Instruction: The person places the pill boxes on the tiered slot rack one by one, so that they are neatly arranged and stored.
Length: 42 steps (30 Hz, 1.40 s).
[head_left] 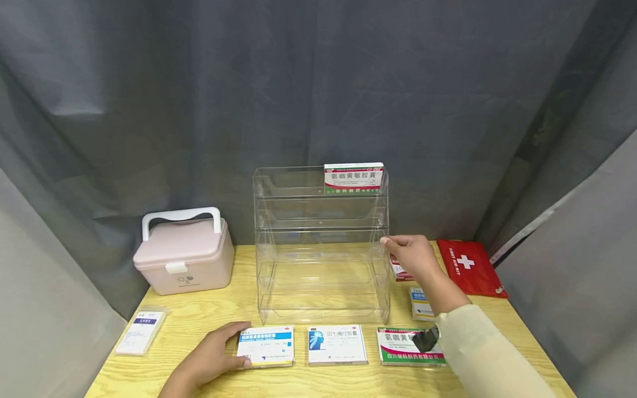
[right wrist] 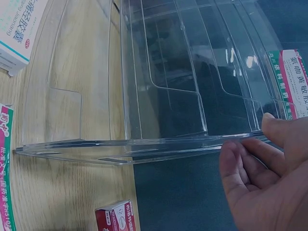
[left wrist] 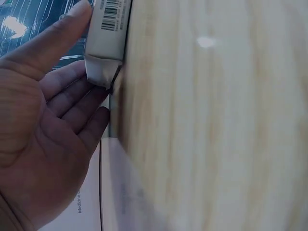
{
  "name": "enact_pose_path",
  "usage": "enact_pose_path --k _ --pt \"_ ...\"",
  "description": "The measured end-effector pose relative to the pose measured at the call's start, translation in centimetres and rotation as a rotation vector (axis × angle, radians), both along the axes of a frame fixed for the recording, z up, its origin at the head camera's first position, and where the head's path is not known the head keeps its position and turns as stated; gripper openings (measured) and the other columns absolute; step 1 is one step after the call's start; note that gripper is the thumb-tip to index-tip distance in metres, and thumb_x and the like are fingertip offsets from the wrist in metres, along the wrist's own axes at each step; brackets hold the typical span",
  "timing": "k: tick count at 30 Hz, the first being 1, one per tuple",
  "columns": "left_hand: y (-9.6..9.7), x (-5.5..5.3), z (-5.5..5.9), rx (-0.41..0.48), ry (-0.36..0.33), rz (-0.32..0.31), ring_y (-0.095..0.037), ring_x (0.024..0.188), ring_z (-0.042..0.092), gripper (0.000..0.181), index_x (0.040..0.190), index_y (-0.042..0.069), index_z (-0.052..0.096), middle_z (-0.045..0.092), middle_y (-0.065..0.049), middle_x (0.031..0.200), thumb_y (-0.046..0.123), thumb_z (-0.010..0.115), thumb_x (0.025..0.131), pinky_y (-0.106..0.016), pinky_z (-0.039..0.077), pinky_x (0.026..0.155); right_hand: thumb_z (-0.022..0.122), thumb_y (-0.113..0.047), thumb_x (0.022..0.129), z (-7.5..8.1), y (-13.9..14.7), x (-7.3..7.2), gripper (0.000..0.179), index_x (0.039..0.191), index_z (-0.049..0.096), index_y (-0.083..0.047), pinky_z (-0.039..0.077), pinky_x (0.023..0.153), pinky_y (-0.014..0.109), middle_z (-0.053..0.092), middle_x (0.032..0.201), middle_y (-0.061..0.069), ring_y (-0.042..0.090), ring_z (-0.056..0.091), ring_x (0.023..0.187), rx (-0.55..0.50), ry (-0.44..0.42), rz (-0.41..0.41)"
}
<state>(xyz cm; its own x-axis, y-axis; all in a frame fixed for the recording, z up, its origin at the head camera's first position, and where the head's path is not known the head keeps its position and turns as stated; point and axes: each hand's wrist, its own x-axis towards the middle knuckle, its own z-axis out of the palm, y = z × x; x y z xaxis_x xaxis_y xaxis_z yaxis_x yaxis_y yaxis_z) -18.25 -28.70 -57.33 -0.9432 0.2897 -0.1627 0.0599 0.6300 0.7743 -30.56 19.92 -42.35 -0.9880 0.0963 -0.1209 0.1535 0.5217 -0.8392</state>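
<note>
A clear plastic tiered display rack (head_left: 323,317) stands mid-table. My right hand (head_left: 415,257) is at its right side panel, thumb over the edge and fingers curled on the outer face, pinching it. One red, green and white medicine box (head_left: 354,178) sits at the right of the top tier. On the table, my left hand (head_left: 211,354) holds a blue-and-white medicine box (head_left: 266,346) by its left end, thumb and index finger at opposite edges. In the left wrist view, the end of this box (left wrist: 107,48) shows between thumb and fingers.
A white capsule box (head_left: 337,345) and another red-green box (head_left: 405,354) lie in front of the rack. Right of it are a small red box (head_left: 401,271), a blue-yellow box (head_left: 422,305) and a red first aid pouch (head_left: 471,267). At left stand a pink case (head_left: 181,251) and a white packet (head_left: 141,332).
</note>
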Motion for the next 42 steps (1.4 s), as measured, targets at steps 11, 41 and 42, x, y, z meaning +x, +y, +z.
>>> enact_pose_path --k 11,41,42 --pt "-0.2 0.8 0.4 -0.052 0.068 -0.022 -0.046 0.152 0.048 0.095 0.153 0.021 0.059 0.054 -0.001 0.162 0.046 0.100 0.072 -0.073 0.042 0.123 0.067 -0.041 0.109 0.0 -0.7 -0.2 0.047 0.145 0.072 -0.011 0.061 0.100 0.047 0.074 0.131 0.017 0.031 0.067 0.113 -0.004 0.028 0.020" --pt "1.6 0.1 9.8 0.233 0.296 0.023 -0.002 0.122 0.068 0.026 0.122 0.016 0.081 0.073 -0.013 0.135 0.004 0.078 0.099 -0.023 0.065 0.098 0.068 -0.043 0.109 -0.3 0.2 0.0 0.050 0.147 0.070 -0.011 0.059 0.086 0.035 0.074 0.124 0.015 0.030 0.064 0.108 0.005 0.023 0.018" --pt "1.9 -0.3 10.8 0.271 0.327 0.044 0.000 0.120 0.068 0.026 0.123 0.013 0.080 0.072 -0.015 0.135 0.003 0.078 0.099 -0.023 0.065 0.098 0.068 -0.043 0.109 -0.3 0.2 -0.1 0.050 0.146 0.070 -0.011 0.058 0.084 0.034 0.075 0.122 0.015 0.030 0.064 0.107 0.008 0.027 0.018"
